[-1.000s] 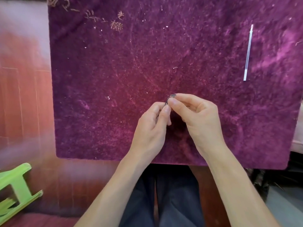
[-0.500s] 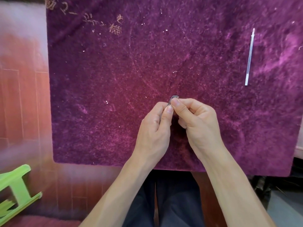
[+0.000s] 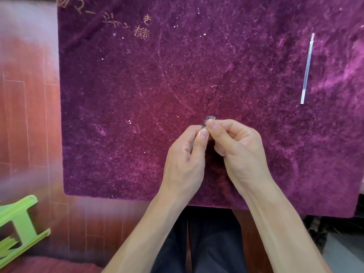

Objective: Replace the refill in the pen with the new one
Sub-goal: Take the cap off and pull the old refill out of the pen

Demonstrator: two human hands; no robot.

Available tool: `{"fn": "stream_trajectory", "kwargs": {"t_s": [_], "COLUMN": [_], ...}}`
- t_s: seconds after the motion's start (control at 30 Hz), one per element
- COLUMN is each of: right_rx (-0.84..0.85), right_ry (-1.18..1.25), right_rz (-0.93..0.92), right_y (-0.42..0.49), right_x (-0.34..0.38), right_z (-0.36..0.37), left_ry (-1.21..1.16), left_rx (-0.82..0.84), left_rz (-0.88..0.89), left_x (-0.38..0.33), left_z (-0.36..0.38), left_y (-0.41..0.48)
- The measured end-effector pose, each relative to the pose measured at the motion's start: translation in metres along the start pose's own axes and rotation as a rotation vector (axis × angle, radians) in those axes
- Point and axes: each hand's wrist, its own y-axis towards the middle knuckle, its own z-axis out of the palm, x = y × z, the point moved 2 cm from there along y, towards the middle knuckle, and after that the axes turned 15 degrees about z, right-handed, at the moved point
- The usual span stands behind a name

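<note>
The pen [image 3: 209,121] sits almost wholly hidden between both hands low over the purple worktop [image 3: 137,115], and little has changed in the last second: no part has come free, so opening looks unfinished. The left hand [image 3: 186,160] and right hand [image 3: 239,148] each keep a pinching grip clamped on it, thumbs meeting, while the new refill [image 3: 307,68] lies untouched, well apart at the right.

Gold stitched characters [image 3: 126,24] on the purple cloth [image 3: 137,95], far left corner, upside down from here. Strokes frayed and partly cut off by the frame edge: not readable. No other writing visible.
</note>
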Motion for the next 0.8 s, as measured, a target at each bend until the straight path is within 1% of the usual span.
{"fn": "stream_trajectory", "kwargs": {"t_s": [0.13,0.27,0.43,0.63,0.8], "right_rx": [-0.015,-0.06,-0.072,-0.101,-0.196], "right_ry": [-0.009,-0.057,-0.06,-0.069,-0.234], "right_rz": [-0.007,-0.05,-0.052,-0.088,-0.187], "right_y": [0.0,0.004,0.012,0.03,0.049], "right_x": [0.001,0.005,0.019,0.044,0.067], "right_z": [0.004,0.008,0.018,0.034,0.05], "left_ry": [-0.024,-0.093,-0.13,-0.179,-0.225], "left_rx": [-0.028,-0.019,-0.005,-0.033,-0.06], "left_rz": [-0.004,-0.052,-0.114,-0.138,-0.156], "left_x": [0.0,0.001,0.004,0.013,0.019], "left_z": [-0.001,-0.004,-0.013,-0.028,-0.039], "left_y": [0.0,0.005,0.013,0.015,0.016]}}
